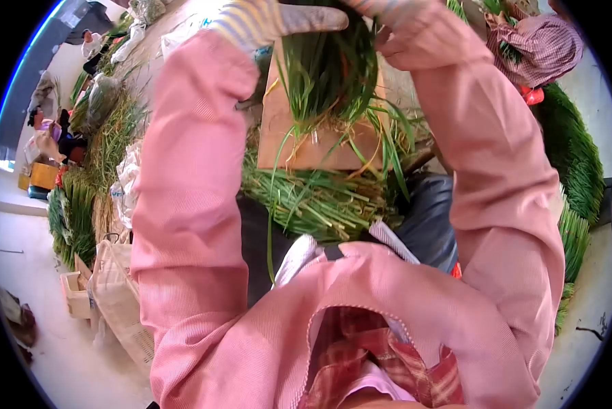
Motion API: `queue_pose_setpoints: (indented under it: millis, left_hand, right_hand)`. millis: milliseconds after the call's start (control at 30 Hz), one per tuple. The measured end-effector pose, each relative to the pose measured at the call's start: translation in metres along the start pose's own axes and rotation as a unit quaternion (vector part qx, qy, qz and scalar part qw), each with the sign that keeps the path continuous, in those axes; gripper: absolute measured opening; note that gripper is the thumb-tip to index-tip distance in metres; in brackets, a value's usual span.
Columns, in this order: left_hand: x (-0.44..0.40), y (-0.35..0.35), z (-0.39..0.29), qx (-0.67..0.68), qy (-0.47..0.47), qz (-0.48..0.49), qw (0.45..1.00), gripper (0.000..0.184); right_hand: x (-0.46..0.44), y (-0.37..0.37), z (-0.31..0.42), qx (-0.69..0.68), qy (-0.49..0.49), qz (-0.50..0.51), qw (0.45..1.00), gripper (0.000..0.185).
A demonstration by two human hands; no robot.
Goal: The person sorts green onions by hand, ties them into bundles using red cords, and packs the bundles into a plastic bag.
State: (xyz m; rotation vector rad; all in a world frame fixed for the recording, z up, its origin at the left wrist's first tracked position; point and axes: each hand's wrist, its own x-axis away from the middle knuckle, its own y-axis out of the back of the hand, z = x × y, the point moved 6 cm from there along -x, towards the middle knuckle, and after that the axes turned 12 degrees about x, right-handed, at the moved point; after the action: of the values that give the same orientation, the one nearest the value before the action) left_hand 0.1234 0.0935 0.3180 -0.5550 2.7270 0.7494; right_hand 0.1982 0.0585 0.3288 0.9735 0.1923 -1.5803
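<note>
No readable text or labels

L arm [191,150], R arm [490,136] fwd; L fingers [314,19] pointing inwd.

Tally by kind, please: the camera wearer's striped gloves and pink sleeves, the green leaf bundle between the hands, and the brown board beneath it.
Striped gloves: 2
Pink sleeves: 2
Green leaf bundle: 1
Brown board: 1
Total: 6
</note>
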Motion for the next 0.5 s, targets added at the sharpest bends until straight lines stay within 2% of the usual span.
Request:
queue_pose_setpoints:
  millis: [33, 67, 100, 133, 167, 200, 233, 267, 333, 367, 400, 467, 500]
  left_hand:
    - [-0.013, -0.005, 0.050, 0.088, -0.061, 0.049, 0.993, 0.066]
    - [-0.010, -0.006, 0.069, 0.034, -0.057, -0.001, 0.998, 0.066]
    - [-0.012, -0.006, 0.066, 0.029, -0.061, 0.001, 0.998, 0.066]
    - [-0.013, -0.006, 0.064, 0.066, -0.067, 0.000, 0.996, 0.065]
    - [-0.011, -0.012, 0.068, 0.114, -0.061, 0.004, 0.992, 0.064]
    - [-0.011, -0.018, 0.078, 0.249, -0.012, 0.032, 0.968, 0.058]
    - [-0.015, -0.020, 0.084, 0.421, 0.023, 0.005, 0.907, 0.054]
    - [-0.019, -0.022, 0.086, 0.445, 0.028, -0.005, 0.895, 0.052]
    - [-0.019, -0.025, 0.085, 0.398, 0.015, -0.025, 0.917, 0.049]
    - [-0.018, -0.028, 0.083, 0.384, 0.010, -0.033, 0.923, 0.047]
    - [-0.017, -0.030, 0.082, 0.375, 0.006, -0.041, 0.926, 0.045]
    - [-0.015, -0.031, 0.078, 0.372, 0.000, -0.052, 0.927, 0.041]
    - [-0.015, -0.030, 0.074, 0.367, -0.002, -0.055, 0.929, 0.040]
  right_hand:
    - [0.004, -0.011, -0.027, 0.087, -0.044, 0.024, 0.995, 0.035]
    - [0.023, -0.014, -0.025, -0.013, -0.270, 0.020, 0.963, 0.039]
    - [0.008, -0.014, -0.030, 0.031, -0.129, 0.050, 0.990, 0.041]
    - [-0.003, -0.017, -0.034, 0.076, 0.013, 0.075, 0.994, 0.044]
    - [-0.002, -0.020, -0.018, 0.042, 0.014, 0.094, 0.995, 0.049]
    - [0.012, -0.020, -0.008, -0.011, -0.069, 0.109, 0.992, 0.051]
    - [0.027, -0.021, 0.007, -0.064, -0.154, 0.113, 0.979, 0.052]
    - [0.017, -0.024, -0.002, 0.048, -0.118, 0.118, 0.985, 0.052]
    - [0.004, -0.033, -0.006, 0.264, -0.043, 0.118, 0.956, 0.052]
    - [0.007, -0.034, -0.001, 0.331, -0.019, 0.112, 0.937, 0.064]
    - [0.010, -0.029, 0.004, 0.329, -0.023, 0.109, 0.938, 0.064]
    - [0.018, -0.024, 0.017, 0.411, -0.065, 0.212, 0.884, 0.082]
    - [0.007, -0.022, -0.011, 0.326, 0.017, 0.136, 0.935, 0.094]
